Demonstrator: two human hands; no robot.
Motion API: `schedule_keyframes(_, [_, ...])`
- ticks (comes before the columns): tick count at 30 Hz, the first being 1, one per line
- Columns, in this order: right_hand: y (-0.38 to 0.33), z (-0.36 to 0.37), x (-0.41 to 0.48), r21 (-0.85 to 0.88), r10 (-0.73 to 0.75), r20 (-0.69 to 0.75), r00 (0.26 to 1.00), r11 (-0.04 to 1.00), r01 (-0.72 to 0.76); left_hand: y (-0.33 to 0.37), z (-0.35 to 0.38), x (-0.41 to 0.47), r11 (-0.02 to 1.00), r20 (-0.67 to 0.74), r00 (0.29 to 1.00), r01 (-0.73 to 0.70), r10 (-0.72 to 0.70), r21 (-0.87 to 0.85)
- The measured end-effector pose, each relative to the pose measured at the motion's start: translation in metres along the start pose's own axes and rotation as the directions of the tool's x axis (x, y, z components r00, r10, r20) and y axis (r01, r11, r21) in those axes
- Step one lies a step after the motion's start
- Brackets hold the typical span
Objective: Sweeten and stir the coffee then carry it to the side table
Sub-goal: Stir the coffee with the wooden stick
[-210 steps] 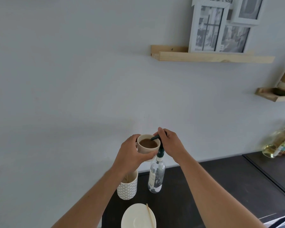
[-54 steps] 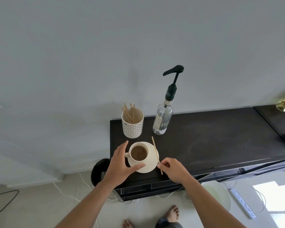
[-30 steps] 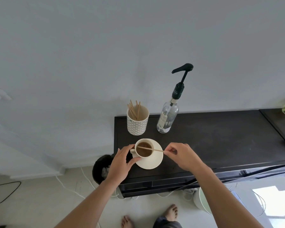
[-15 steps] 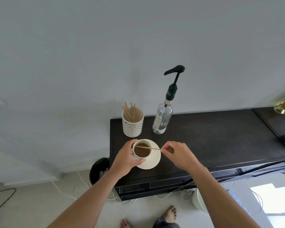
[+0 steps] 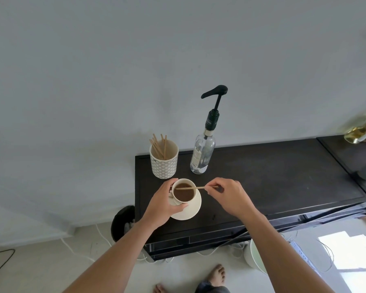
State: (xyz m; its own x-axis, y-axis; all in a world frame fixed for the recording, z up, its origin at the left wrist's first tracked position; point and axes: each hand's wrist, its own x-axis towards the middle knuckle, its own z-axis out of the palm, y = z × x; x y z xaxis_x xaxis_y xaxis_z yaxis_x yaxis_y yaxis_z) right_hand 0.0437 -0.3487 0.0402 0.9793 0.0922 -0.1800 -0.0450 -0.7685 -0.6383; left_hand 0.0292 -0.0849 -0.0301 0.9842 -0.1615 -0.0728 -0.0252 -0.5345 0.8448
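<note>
While your left hand [image 5: 165, 203] wraps its fingers around the coffee cup [image 5: 183, 193] on its saucer [image 5: 191, 210], your right hand [image 5: 224, 194] pinches the wooden stir stick [image 5: 190, 188], which lies nearly flat across the rim. Tip it down into the coffee and stir gently, keeping the cup braced. Beyond, on the dark surface [image 5: 273, 178], stand a patterned cup of stir sticks [image 5: 164, 163] and a syrup pump bottle [image 5: 205, 144] against a plain grey wall.

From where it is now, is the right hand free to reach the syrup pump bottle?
Probably not yet: the right hand pinches the stir stick over the coffee cup. The path itself looks clear; the pump bottle stands just behind on bare cabinet top.
</note>
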Motion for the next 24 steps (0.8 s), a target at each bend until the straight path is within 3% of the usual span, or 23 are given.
schedule_keyframes(13, [-0.018, 0.002, 0.003, 0.105, -0.070, -0.052, 0.996, 0.992, 0.075, -0.005, -0.008, -0.003, 0.997, 0.043, 0.997, 0.056, -0.059, 0.054])
schedule_keyframes(19, [-0.030, 0.008, 0.009, 0.134, -0.125, -0.113, 0.986, 0.981, 0.139, -0.040, -0.012, -0.032, 0.953, -0.008, 0.991, 0.127, -0.130, 0.273])
schedule_keyframes(24, [-0.041, 0.011, 0.011, 0.063, -0.218, -0.100, 0.971, 0.972, 0.225, -0.063, -0.001, -0.044, 0.844, 0.054, 0.997, 0.022, -0.060, 0.536])
